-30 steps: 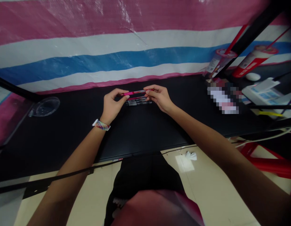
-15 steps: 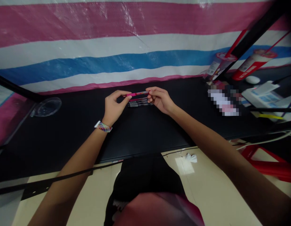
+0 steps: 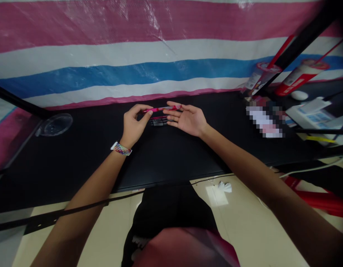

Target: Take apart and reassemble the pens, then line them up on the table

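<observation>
A pink pen (image 3: 157,109) lies level just above the back part of the black table (image 3: 166,155). Its left end is pinched between the thumb and fingers of my left hand (image 3: 135,125). My right hand (image 3: 189,119) is turned palm up with its fingers spread, at the pen's right end; the pen's tip passes by the fingers, and whether they touch is hard to tell. Right below the pen, several dark pens (image 3: 158,122) lie side by side on the table, their right ends hidden behind my right fingers.
A clear plastic lid (image 3: 55,124) rests at the left. On the right are a cup with a red straw (image 3: 262,78), a red and white cup (image 3: 302,77), a white round object (image 3: 299,95) and white boxes (image 3: 316,113). A striped sheet (image 3: 160,70) hangs behind the table.
My right hand has let its pinch go and turned palm up, fingers spread. The pink pen has shifted slightly left and up in my left hand.
</observation>
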`<action>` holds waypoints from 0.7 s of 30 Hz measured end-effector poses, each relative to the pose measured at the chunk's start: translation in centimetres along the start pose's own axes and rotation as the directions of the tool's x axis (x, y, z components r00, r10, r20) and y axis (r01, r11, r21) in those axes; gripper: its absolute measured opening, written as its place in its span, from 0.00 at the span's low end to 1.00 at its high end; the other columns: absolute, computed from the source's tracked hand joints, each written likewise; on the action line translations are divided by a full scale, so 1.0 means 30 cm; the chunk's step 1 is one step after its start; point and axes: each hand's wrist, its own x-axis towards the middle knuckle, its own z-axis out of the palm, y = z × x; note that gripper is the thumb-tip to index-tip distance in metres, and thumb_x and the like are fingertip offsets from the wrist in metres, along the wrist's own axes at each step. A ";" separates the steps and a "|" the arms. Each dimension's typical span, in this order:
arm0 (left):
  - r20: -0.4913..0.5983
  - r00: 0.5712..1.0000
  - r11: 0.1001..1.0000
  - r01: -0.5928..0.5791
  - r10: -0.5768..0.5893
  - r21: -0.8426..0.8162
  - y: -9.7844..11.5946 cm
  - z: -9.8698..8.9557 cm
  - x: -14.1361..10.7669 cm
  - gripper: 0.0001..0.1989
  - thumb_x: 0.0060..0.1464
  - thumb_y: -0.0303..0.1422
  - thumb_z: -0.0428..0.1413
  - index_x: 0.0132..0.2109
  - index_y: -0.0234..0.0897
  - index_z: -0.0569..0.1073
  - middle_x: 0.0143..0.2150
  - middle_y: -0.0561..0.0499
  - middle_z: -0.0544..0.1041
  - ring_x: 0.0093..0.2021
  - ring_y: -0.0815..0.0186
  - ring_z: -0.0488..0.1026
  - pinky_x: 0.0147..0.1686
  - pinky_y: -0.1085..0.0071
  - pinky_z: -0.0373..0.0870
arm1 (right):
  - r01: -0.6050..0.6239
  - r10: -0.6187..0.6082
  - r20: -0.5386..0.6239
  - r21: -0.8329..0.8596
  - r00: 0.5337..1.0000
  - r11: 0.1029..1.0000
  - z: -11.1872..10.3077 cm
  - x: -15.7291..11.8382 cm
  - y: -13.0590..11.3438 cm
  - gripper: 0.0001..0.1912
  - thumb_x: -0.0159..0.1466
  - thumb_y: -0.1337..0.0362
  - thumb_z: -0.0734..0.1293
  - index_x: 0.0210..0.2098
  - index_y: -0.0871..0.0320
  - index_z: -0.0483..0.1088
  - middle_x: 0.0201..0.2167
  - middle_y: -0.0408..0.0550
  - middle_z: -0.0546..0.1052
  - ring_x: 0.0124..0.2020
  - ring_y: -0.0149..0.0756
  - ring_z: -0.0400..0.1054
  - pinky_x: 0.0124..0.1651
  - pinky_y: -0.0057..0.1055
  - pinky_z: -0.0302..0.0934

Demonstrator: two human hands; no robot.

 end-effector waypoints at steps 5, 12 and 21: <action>0.024 1.000 1.000 0.008 -0.008 -0.012 0.011 0.000 0.003 0.13 0.68 0.47 0.69 0.48 0.44 0.88 0.49 0.46 0.89 0.51 0.57 0.85 0.59 0.58 0.80 | 0.028 -0.028 -0.011 0.012 1.000 1.000 -0.013 0.003 0.004 0.23 0.66 0.46 0.73 0.56 0.49 0.80 0.50 0.51 0.89 0.51 0.49 0.82 0.59 0.51 0.78; 0.024 1.000 1.000 -0.008 0.009 -0.018 0.009 0.005 0.000 0.11 0.68 0.45 0.70 0.49 0.45 0.88 0.49 0.47 0.90 0.50 0.58 0.85 0.58 0.58 0.80 | 0.055 -0.057 -0.045 -0.033 0.997 0.998 -0.002 -0.001 -0.008 0.25 0.66 0.43 0.73 0.56 0.49 0.80 0.46 0.52 0.88 0.52 0.50 0.82 0.58 0.51 0.79; 0.036 0.999 1.000 0.007 -0.007 0.008 0.015 0.008 -0.002 0.14 0.67 0.49 0.70 0.49 0.45 0.88 0.49 0.46 0.90 0.50 0.56 0.85 0.58 0.57 0.80 | 0.046 -0.043 -0.081 0.043 0.996 0.998 -0.005 0.004 0.002 0.23 0.66 0.45 0.73 0.55 0.50 0.80 0.44 0.51 0.88 0.50 0.49 0.81 0.57 0.50 0.79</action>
